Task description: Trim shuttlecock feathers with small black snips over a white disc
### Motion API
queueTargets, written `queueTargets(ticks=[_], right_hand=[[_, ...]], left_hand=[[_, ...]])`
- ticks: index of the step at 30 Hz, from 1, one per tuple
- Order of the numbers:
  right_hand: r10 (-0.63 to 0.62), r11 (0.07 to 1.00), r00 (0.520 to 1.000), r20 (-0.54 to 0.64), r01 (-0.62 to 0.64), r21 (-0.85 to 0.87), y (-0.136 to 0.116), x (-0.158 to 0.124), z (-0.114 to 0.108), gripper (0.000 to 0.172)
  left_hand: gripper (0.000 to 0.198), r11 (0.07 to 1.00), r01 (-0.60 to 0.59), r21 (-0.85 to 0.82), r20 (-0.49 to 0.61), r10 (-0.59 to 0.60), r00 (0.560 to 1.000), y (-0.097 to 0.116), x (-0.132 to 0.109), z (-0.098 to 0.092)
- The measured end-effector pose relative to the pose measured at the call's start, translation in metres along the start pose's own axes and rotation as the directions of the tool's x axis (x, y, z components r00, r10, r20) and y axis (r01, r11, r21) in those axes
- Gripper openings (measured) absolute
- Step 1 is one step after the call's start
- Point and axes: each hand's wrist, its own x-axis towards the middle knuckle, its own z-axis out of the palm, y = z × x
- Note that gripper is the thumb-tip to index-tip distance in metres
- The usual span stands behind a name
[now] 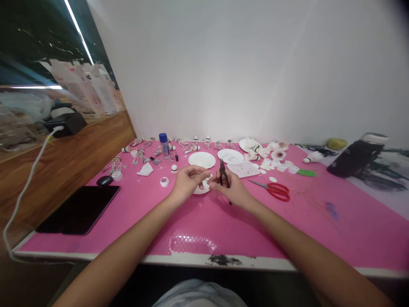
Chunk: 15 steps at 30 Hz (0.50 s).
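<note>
My right hand (237, 191) is closed round a pair of dark pliers (223, 171), whose jaws point up and away from me. Its thumb and fingertips reach toward my left hand (188, 182), which is curled with thumb and fingers in a pinch. Whatever lies between those fingertips is too small to make out. Under and between the hands a white paper disc (200, 190) shows in part. Just left of my left hand sit a small white jar (164, 182) and a shuttlecock (174, 169) standing cork up.
Red-handled scissors (277, 191) lie to the right. Behind are white discs (202, 160), several shuttlecocks (208, 141) and a blue-capped bottle (164, 146). Dark tablets (91, 209) lie at the left, a black bottle (356, 155) at the right. A wall (223, 76) bounds the pink tabletop (243, 238).
</note>
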Motion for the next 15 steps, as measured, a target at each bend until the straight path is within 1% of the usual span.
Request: queueTargets(ticks=[4,7,10,12,13,15], right_hand=[[-0.099,0.995,0.99,-0.098,0.095,-0.043,-0.004,-0.002,-0.002,0.037],[-0.238,0.97,0.955,-0.178,0.227,-0.084,-0.01,-0.004,-0.004,0.03],[-0.377,0.925,0.896,-0.236,0.35,-0.15,-0.014,-0.006,-0.006,0.024],[-0.445,0.891,0.864,-0.235,0.402,-0.21,-0.014,-0.006,-0.008,0.022],[-0.467,0.877,0.856,-0.22,0.417,-0.237,-0.014,-0.007,-0.008,0.021],[-0.483,0.862,0.857,-0.177,0.43,-0.269,-0.013,-0.007,-0.009,0.019]], left_hand=[[0.044,1.0,0.013,-0.017,0.013,-0.013,1.0,0.004,-0.003,0.003],[0.041,1.0,-0.029,0.004,0.018,0.029,0.999,0.006,-0.004,0.0],[0.032,0.983,-0.152,0.105,0.039,0.149,0.988,0.005,-0.007,-0.001],[0.023,0.949,-0.245,0.199,0.065,0.237,0.969,0.004,-0.011,0.0],[0.02,0.928,-0.285,0.24,0.076,0.274,0.959,0.004,-0.013,0.001],[0.017,0.886,-0.35,0.303,0.104,0.335,0.937,0.004,-0.016,0.004]])
